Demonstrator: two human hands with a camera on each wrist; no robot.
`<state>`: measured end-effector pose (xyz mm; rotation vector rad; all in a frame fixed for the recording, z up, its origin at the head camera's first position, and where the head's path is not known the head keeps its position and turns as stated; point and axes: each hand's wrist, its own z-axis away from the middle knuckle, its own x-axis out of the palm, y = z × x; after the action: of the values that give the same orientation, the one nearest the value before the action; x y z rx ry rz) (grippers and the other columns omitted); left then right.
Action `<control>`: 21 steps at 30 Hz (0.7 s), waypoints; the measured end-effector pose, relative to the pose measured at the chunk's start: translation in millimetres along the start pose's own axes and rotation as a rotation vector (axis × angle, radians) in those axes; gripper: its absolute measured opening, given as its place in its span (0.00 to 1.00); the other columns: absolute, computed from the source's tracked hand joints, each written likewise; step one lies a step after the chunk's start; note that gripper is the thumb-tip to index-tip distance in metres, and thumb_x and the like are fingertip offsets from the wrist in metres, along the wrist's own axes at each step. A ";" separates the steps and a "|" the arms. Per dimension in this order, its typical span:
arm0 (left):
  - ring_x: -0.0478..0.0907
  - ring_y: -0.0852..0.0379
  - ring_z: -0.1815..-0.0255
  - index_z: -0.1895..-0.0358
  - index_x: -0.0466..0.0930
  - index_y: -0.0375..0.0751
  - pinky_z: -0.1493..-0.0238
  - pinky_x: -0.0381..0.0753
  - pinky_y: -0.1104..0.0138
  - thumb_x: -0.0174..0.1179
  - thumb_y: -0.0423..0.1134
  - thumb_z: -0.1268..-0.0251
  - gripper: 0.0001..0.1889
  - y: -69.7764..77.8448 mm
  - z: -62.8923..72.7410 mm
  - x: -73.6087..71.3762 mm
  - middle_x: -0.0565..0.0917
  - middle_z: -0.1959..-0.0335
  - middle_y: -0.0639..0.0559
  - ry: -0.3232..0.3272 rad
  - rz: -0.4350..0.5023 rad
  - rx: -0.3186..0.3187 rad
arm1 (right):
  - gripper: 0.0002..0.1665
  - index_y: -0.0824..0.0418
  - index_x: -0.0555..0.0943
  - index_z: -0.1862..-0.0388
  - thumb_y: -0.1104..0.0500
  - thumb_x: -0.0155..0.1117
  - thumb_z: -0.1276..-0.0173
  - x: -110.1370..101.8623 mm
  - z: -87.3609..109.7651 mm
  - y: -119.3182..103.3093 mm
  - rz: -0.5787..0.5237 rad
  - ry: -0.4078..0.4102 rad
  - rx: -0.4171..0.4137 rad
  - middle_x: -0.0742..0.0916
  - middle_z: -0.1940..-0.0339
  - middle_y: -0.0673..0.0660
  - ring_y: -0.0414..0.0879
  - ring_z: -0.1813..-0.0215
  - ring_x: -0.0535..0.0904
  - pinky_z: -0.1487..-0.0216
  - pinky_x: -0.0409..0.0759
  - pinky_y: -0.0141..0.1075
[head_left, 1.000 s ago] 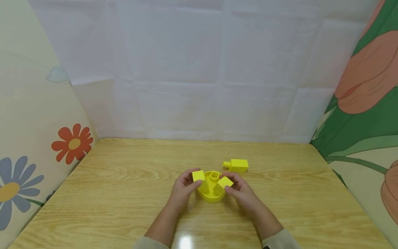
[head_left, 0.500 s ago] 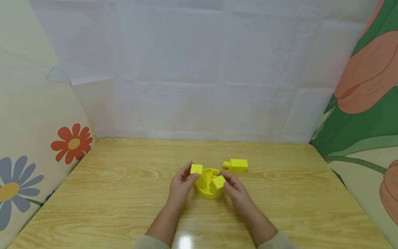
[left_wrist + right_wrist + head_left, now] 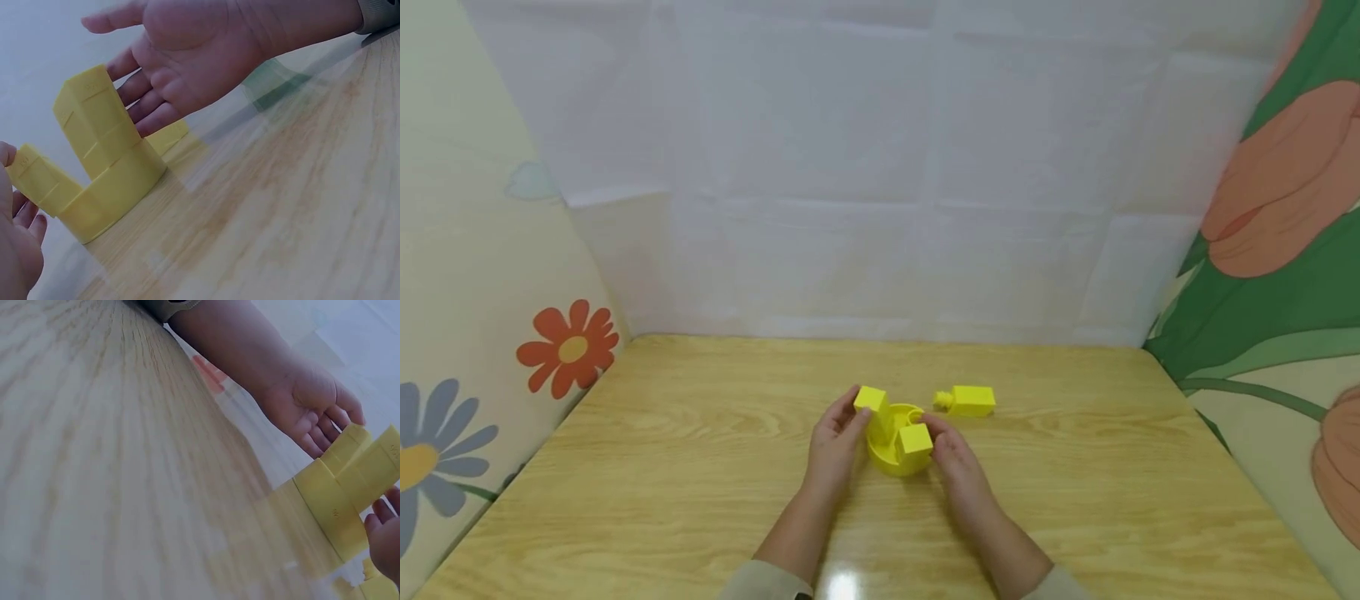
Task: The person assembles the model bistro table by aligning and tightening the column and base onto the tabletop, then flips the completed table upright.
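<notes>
A round yellow base [image 3: 898, 469] with a raised rim stands on the table between both hands. Two yellow rectangular blocks rise out of it: a left block [image 3: 871, 399] and a right block [image 3: 915, 438]. My left hand [image 3: 833, 450] grips the left block, its thumb on the near side and fingers behind. Beside the right block is my right hand [image 3: 961, 473], fingers reaching along its far side. In the left wrist view the right hand's thumb [image 3: 115, 17] sticks out away from the block. Behind the right block a ring-shaped socket [image 3: 915, 414] of the base partly shows.
A third yellow block [image 3: 973, 401] with a threaded end lies on its side behind the right hand. The wooden table [image 3: 700, 467] ends at a white cloth backdrop [image 3: 880, 183], with flower-patterned panels at left and right.
The base and its blocks have shifted slightly left and away. The right block has turned until its top sits squarer to me. My right hand moved left, its thumb coming off that block.
</notes>
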<state>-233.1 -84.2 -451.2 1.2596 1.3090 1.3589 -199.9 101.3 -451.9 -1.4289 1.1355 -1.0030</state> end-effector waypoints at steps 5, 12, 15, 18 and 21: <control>0.65 0.48 0.29 0.32 0.66 0.34 0.26 0.64 0.58 0.56 0.33 0.29 0.24 1.7 13.1 -1.5 0.70 0.31 0.40 0.099 -0.020 0.125 | 0.35 0.68 0.63 0.29 0.43 0.37 0.19 -12.6 -2.8 0.4 0.007 0.097 0.004 0.70 0.27 0.67 0.60 0.24 0.62 0.23 0.57 0.53; 0.72 0.65 0.43 0.44 0.70 0.22 0.38 0.69 0.80 0.59 0.22 0.38 0.19 -0.3 37.0 20.2 0.75 0.43 0.32 0.136 -0.045 0.421 | 0.28 0.64 0.65 0.29 0.50 0.45 0.20 -42.5 -11.7 1.8 0.123 0.247 0.010 0.69 0.26 0.63 0.58 0.23 0.59 0.23 0.56 0.54; 0.73 0.58 0.41 0.44 0.70 0.24 0.36 0.69 0.77 0.63 0.24 0.41 0.21 -3.4 46.7 33.3 0.74 0.43 0.32 0.067 -0.072 0.384 | 0.27 0.63 0.65 0.29 0.52 0.49 0.21 -53.4 -15.7 4.6 0.186 0.294 0.000 0.69 0.26 0.63 0.59 0.23 0.59 0.23 0.56 0.55; 0.70 0.48 0.36 0.40 0.69 0.30 0.30 0.68 0.65 0.68 0.30 0.43 0.27 -6.3 52.0 44.8 0.73 0.40 0.36 0.032 -0.105 0.282 | 0.27 0.61 0.66 0.29 0.52 0.51 0.23 -62.8 -21.1 8.5 0.230 0.330 0.000 0.68 0.25 0.62 0.60 0.23 0.58 0.22 0.53 0.55; 0.68 0.44 0.34 0.39 0.67 0.32 0.28 0.65 0.52 0.71 0.34 0.46 0.32 -8.9 52.8 54.2 0.72 0.39 0.39 0.045 -0.110 0.222 | 0.28 0.63 0.66 0.29 0.54 0.53 0.24 -69.6 -26.8 12.6 0.267 0.351 -0.017 0.67 0.25 0.64 0.60 0.22 0.57 0.21 0.52 0.55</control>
<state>-188.9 -22.4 -457.2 1.2881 1.5717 1.1960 -242.3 163.2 -461.7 -1.1012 1.5479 -1.0771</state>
